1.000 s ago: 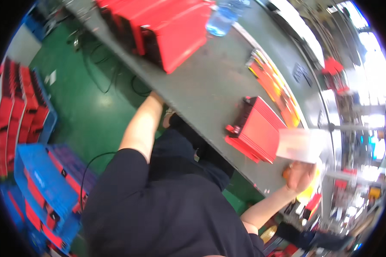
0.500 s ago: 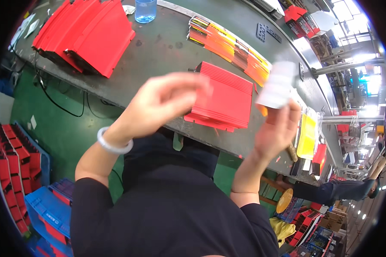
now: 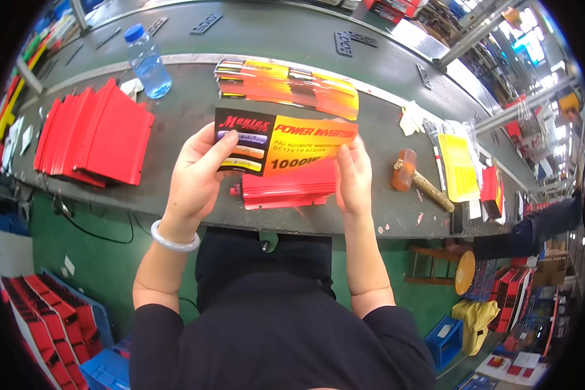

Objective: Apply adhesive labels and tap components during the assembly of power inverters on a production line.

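Observation:
Between my hands a black, yellow and orange printed label (image 3: 299,148) is stretched flat with its printed face showing. My left hand (image 3: 198,172) pinches its left end, thumb on the black part. Its right end is in the grip of my right hand (image 3: 354,174), fingers along the edge. Just beneath the label, a red ribbed metal casing (image 3: 286,190) lies on the workbench, its upper part hidden. Beyond it a fanned row of similar labels (image 3: 286,86) is spread on the bench.
Several red metal panels (image 3: 101,140) stand at the left by a water bottle (image 3: 151,65). To the right lie a mallet (image 3: 406,170), yellow sheets (image 3: 458,168) and a small red box (image 3: 493,192). A conveyor belt (image 3: 266,32) runs behind; a wooden stool (image 3: 463,273) stands at the right.
The label, held in my right hand with its white back showing, is now turned face up over the casing. My left hand has taken its other end. The view has shifted.

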A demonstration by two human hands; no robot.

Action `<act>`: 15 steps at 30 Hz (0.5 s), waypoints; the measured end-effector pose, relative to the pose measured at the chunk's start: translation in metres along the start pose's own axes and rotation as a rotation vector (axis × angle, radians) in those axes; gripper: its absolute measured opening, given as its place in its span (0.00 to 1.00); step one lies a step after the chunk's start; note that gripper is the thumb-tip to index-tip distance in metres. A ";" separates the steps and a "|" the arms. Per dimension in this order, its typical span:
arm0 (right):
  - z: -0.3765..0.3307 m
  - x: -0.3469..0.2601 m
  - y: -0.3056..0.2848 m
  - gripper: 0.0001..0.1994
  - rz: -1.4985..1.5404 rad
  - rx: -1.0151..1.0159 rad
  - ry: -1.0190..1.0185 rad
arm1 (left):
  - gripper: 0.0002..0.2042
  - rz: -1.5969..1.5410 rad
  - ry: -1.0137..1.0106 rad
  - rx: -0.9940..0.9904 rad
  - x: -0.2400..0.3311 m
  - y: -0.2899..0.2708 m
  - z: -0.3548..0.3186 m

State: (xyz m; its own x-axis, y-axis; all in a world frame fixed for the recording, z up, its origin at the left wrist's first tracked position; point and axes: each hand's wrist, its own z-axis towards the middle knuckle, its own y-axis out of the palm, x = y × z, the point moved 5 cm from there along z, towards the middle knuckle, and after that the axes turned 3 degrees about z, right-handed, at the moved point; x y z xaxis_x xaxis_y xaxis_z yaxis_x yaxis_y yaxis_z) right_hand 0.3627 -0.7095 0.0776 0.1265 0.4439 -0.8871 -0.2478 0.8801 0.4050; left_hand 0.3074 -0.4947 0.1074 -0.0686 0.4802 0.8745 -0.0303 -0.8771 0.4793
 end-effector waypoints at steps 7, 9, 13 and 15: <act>-0.010 -0.013 0.005 0.04 -0.057 0.065 -0.217 | 0.13 0.149 -0.056 -0.065 0.001 -0.009 -0.001; -0.013 -0.019 0.008 0.04 -0.085 0.065 -0.256 | 0.14 0.133 -0.008 -0.046 0.007 0.002 -0.002; -0.016 -0.031 0.009 0.05 -0.260 0.083 -0.391 | 0.13 0.113 0.080 -0.076 0.010 0.003 -0.005; -0.016 -0.037 0.008 0.07 -0.390 0.091 -0.476 | 0.10 0.236 0.192 0.009 0.014 0.008 -0.007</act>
State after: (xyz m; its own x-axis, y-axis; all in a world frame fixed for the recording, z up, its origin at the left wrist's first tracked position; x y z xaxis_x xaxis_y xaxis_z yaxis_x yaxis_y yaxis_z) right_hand 0.3403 -0.7213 0.1101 0.6111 0.0949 -0.7859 -0.0171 0.9941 0.1068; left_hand 0.2991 -0.4950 0.1232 -0.2600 0.2519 0.9322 0.0178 -0.9639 0.2655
